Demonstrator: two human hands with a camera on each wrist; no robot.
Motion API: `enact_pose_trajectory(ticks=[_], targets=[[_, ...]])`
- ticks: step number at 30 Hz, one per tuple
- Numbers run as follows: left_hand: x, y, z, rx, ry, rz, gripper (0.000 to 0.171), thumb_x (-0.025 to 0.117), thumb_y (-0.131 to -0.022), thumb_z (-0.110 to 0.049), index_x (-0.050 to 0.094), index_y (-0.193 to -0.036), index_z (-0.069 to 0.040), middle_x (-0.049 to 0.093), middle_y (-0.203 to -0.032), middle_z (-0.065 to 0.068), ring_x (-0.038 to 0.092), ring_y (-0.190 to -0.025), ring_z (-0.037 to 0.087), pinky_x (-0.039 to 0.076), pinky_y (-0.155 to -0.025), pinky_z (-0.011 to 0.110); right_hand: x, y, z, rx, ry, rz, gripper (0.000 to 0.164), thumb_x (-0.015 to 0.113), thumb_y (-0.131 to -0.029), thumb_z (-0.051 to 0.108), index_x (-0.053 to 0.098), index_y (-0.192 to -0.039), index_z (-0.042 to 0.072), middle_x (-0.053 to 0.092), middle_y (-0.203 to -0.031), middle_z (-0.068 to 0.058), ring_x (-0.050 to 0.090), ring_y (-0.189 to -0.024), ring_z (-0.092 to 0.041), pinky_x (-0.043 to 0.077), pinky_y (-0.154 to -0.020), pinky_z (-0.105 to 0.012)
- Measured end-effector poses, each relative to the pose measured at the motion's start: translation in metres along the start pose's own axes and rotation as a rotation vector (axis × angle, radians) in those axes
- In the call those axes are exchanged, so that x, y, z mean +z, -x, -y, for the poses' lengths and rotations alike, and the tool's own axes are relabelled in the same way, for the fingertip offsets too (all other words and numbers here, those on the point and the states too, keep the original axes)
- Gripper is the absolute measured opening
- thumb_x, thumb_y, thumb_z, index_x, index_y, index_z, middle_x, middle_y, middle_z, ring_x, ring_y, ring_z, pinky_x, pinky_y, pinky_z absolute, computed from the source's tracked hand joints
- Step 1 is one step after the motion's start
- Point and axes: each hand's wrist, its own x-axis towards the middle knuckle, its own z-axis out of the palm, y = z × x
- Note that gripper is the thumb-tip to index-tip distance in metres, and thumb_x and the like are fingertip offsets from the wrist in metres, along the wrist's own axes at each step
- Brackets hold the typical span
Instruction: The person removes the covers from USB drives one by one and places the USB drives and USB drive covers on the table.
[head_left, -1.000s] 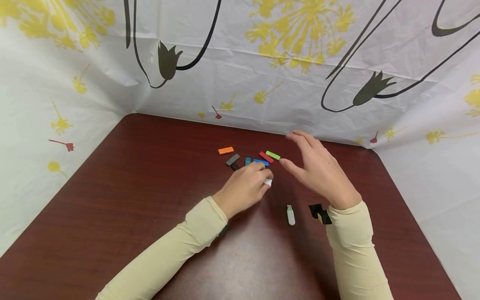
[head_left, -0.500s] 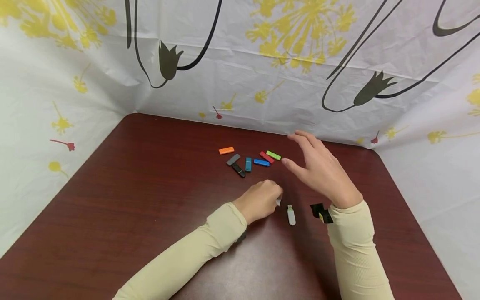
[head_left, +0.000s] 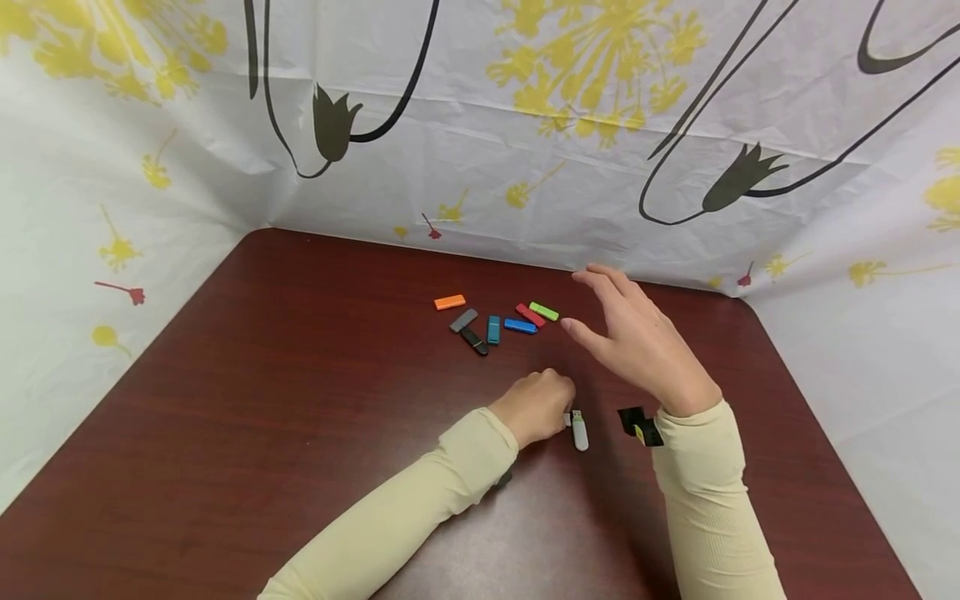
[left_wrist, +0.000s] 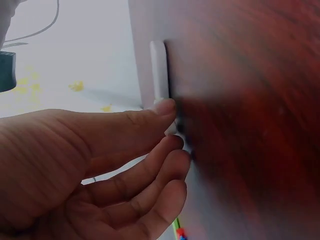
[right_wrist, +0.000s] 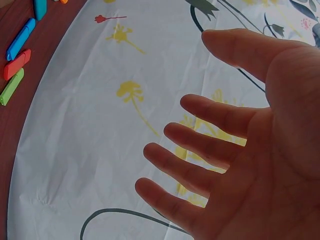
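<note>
In the head view my left hand (head_left: 534, 407) is low over the table, pinching a small white piece (left_wrist: 171, 129) between thumb and fingers; most of it is hidden. Right beside those fingertips lies a white USB stick (head_left: 581, 434) with a green band, its metal plug bare and pointing away from me. The left wrist view shows the stick's long body (left_wrist: 159, 70) beyond the thumb. My right hand (head_left: 637, 337) hovers to the right, fingers spread and relaxed, holding nothing. Its nearest thing is a lime green USB stick (head_left: 543, 311).
Farther back on the dark red table (head_left: 337, 333) lie several USB sticks: orange (head_left: 450, 302), grey (head_left: 463, 321), black (head_left: 474, 341), teal (head_left: 493, 330), blue (head_left: 521, 326) and red (head_left: 530, 315). A white patterned sheet (head_left: 480, 125) rises behind and at both sides.
My left hand has moved from the group of sticks toward me and rightward, carrying the white piece to the white USB stick. My right hand stays in place.
</note>
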Motion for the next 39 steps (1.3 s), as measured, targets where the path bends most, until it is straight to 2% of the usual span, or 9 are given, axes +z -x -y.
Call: enact_pose_trajectory(ticks=[11,15,18,22,24,27,30,34,39], targets=[[0.005,-0.002,-0.001,0.018,-0.004,-0.016,0.008,0.079,-0.096,-0.009,0.075,-0.089,-0.008,0.07,-0.078,0.001,0.059,-0.063,0.012,0.048,-0.058,0.023,0.0,0.0,-0.001,0.0,-0.002,0.01,0.062,0.067,-0.107,0.032,0.047,-0.159,0.006,0.04,-0.169,-0.019,0.037,-0.158,-0.04,0.038,-0.121,-0.066],[0.003,-0.001,-0.001,0.016,0.013,0.004,0.008,0.08,-0.096,-0.012,0.076,-0.091,-0.008,0.071,-0.08,0.002,0.061,-0.065,0.012,0.049,-0.06,0.023,0.001,0.0,-0.001,-0.003,-0.003,0.009,0.061,0.067,-0.107,0.031,0.047,-0.159,0.005,0.04,-0.169,-0.02,0.037,-0.158,-0.04,0.039,-0.121,-0.066],[-0.004,-0.002,0.0,-0.013,0.05,0.03,0.009,0.081,-0.097,-0.016,0.077,-0.093,-0.009,0.071,-0.081,0.001,0.061,-0.066,0.012,0.05,-0.062,0.024,0.001,0.0,-0.002,0.004,-0.006,0.009,0.061,0.067,-0.107,0.031,0.047,-0.159,0.006,0.039,-0.169,-0.019,0.037,-0.158,-0.04,0.039,-0.121,-0.066],[-0.022,-0.002,0.004,-0.082,0.104,0.029,0.016,0.079,-0.101,-0.026,0.077,-0.096,-0.011,0.069,-0.082,0.0,0.062,-0.068,0.011,0.051,-0.063,0.026,0.0,0.0,-0.003,0.012,-0.012,0.005,0.061,0.066,-0.108,0.031,0.046,-0.16,0.005,0.039,-0.169,-0.019,0.038,-0.157,-0.04,0.04,-0.12,-0.066],[-0.035,0.0,0.007,-0.107,0.106,0.006,0.02,0.076,-0.103,-0.031,0.078,-0.102,-0.011,0.071,-0.088,0.0,0.065,-0.074,0.012,0.055,-0.066,0.028,0.0,0.0,-0.004,0.013,-0.013,-0.003,0.06,0.066,-0.108,0.03,0.047,-0.159,0.005,0.04,-0.169,-0.019,0.039,-0.157,-0.04,0.04,-0.119,-0.066],[-0.055,0.004,0.015,-0.131,0.089,-0.046,0.027,0.071,-0.106,-0.036,0.078,-0.114,-0.012,0.075,-0.105,0.001,0.071,-0.09,0.015,0.06,-0.075,0.033,0.0,-0.001,-0.005,0.023,-0.012,-0.017,0.059,0.067,-0.107,0.028,0.048,-0.157,0.004,0.04,-0.168,-0.018,0.039,-0.156,-0.039,0.041,-0.12,-0.065],[-0.074,0.011,0.023,-0.151,0.09,-0.115,0.034,0.069,-0.108,-0.038,0.076,-0.128,-0.011,0.073,-0.123,0.004,0.069,-0.11,0.02,0.061,-0.091,0.037,0.0,-0.002,-0.005,0.034,-0.013,-0.021,0.058,0.067,-0.107,0.028,0.049,-0.157,0.005,0.041,-0.167,-0.018,0.04,-0.156,-0.038,0.041,-0.119,-0.065],[-0.097,0.022,0.032,-0.186,0.134,-0.208,0.04,0.069,-0.108,-0.036,0.071,-0.137,-0.009,0.068,-0.132,0.008,0.062,-0.124,0.026,0.056,-0.104,0.042,0.003,-0.005,-0.007,0.034,-0.022,-0.015,0.057,0.066,-0.108,0.028,0.049,-0.157,0.004,0.041,-0.166,-0.018,0.041,-0.155,-0.038,0.042,-0.118,-0.066],[-0.121,0.037,0.041,-0.245,0.187,-0.293,0.043,0.067,-0.109,-0.036,0.067,-0.143,-0.01,0.062,-0.142,0.01,0.055,-0.135,0.028,0.053,-0.111,0.047,0.01,-0.012,-0.01,0.04,-0.039,0.007,0.056,0.065,-0.108,0.028,0.049,-0.156,0.003,0.043,-0.165,-0.018,0.04,-0.155,-0.038,0.041,-0.121,-0.065]])
